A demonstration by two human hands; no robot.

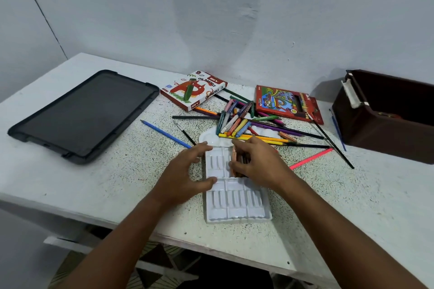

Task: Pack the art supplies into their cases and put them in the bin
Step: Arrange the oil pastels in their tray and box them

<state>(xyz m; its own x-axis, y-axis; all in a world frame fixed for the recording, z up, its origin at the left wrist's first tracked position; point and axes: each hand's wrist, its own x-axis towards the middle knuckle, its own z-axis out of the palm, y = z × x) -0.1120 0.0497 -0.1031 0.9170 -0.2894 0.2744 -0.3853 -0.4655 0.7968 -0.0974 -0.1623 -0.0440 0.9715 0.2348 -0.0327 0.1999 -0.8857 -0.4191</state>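
At centre frame our left hand [187, 169] spreads its fingers over the left edge of the white moulded pastel tray [234, 197], pinning it, while our right hand [256, 162] pinches a few brownish oil pastels [234, 159] into the upper grooves. We judge it best to keep the thin, glossy plastic tray flat and lay each waxy stick along its channel, not across the ridges. The rest lie heaped above, round paper-wrapped pastels [234, 122] over slim pencils [260, 138]. The printed card oil pastels box [193, 90] sits upper centre; the dark brown bin [385, 119] stands open at right.
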